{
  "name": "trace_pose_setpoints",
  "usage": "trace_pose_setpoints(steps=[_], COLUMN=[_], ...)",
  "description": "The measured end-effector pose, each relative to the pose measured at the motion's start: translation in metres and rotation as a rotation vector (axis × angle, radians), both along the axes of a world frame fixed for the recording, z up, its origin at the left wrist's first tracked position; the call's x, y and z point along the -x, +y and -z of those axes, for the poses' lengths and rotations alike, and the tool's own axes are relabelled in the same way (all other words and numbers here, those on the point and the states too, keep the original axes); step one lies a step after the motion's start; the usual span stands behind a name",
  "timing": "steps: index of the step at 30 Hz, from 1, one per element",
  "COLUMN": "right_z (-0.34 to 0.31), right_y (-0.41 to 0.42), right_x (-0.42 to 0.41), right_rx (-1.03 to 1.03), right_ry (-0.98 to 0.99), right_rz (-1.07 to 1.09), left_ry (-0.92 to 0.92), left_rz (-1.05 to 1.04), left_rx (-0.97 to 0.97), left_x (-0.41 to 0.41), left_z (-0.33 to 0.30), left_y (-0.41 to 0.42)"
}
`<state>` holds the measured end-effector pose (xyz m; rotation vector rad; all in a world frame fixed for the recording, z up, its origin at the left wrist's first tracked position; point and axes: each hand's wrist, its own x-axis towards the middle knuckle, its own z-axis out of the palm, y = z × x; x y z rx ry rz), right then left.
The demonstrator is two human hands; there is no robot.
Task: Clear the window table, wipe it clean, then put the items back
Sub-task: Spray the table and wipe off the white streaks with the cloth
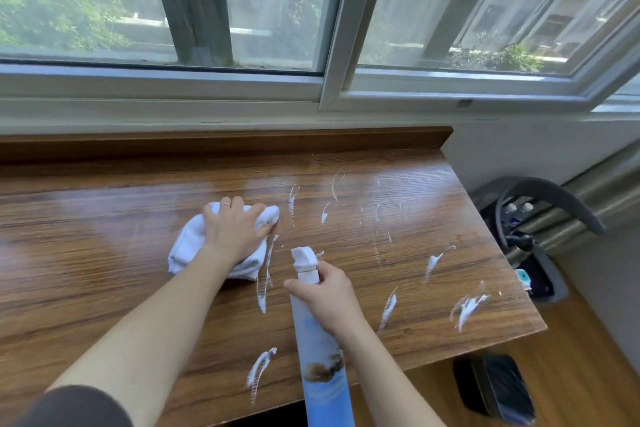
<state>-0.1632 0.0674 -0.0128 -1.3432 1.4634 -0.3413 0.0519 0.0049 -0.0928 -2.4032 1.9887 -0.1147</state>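
Note:
The wooden window table [104, 270] fills the lower view below the window. My left hand [235, 229] presses flat on a crumpled white cloth [188, 246] near the table's middle. My right hand [329, 298] grips the neck of a tall blue spray bottle [320, 357] with a white nozzle, held tilted just right of the cloth. Several white foam streaks [465, 307] lie across the right half of the table. The left half looks wet and glossy, without foam.
A raised wooden ledge [225, 146] and the window frame run along the table's far edge. Right of the table stands a dark basket [530, 246] holding bottles. A dark object [495, 388] lies on the wooden floor below the table's right corner.

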Motion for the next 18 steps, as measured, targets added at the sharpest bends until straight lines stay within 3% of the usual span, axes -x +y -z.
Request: trace_pose_setpoints(steps=[9, 18], right_z=[-0.005, -0.004], right_y=[0.001, 0.002], right_x=[0.006, 0.023], right_rx=[0.031, 0.010], right_ry=[0.013, -0.041], right_rz=[-0.147, -0.237], left_ry=[0.009, -0.013], left_rz=[0.039, -0.262], left_rx=[0.182, 0.170], left_x=[0.028, 0.004], left_z=[0.011, 0.016], left_y=[0.081, 0.113])
